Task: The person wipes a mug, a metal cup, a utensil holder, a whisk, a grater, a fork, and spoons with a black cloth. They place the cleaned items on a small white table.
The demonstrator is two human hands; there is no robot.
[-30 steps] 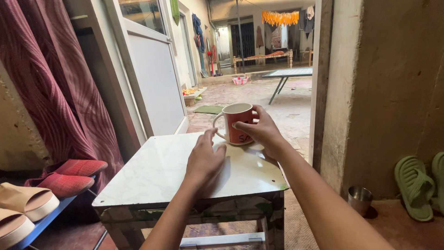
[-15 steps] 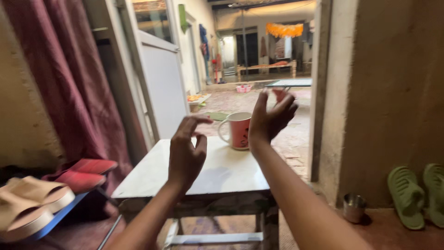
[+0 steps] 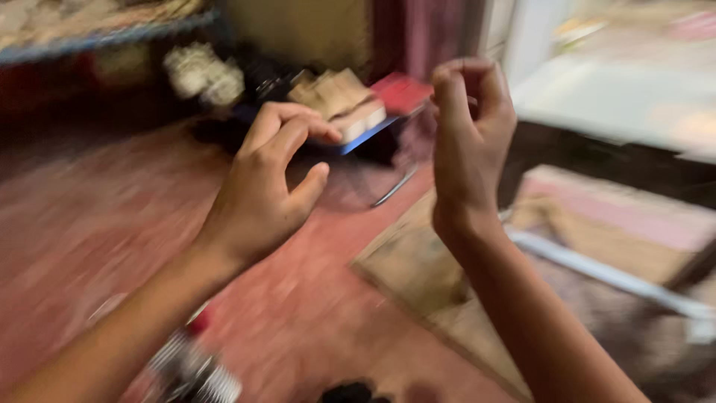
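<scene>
The view is blurred and now points down and left at the red floor [image 3: 89,224]. My left hand [image 3: 268,179] hangs in the air with curled fingers and holds nothing. Further right, my right hand [image 3: 470,134] is raised with its fingers loosely curled, also without anything in it. The white-topped small table [image 3: 634,97] shows at the upper right, beyond my right hand. The mug is out of view.
A low blue shoe rack [image 3: 358,134] with tan sandals [image 3: 339,97] and a red slipper [image 3: 403,91] stands ahead by the maroon curtain [image 3: 418,30]. A patterned mat [image 3: 582,246] lies under the table. A dark striped object [image 3: 194,373] is at the bottom edge.
My right hand let go of the mug and both hands lifted off the table. The camera swung left and down, so the mug and doorway left the view.
</scene>
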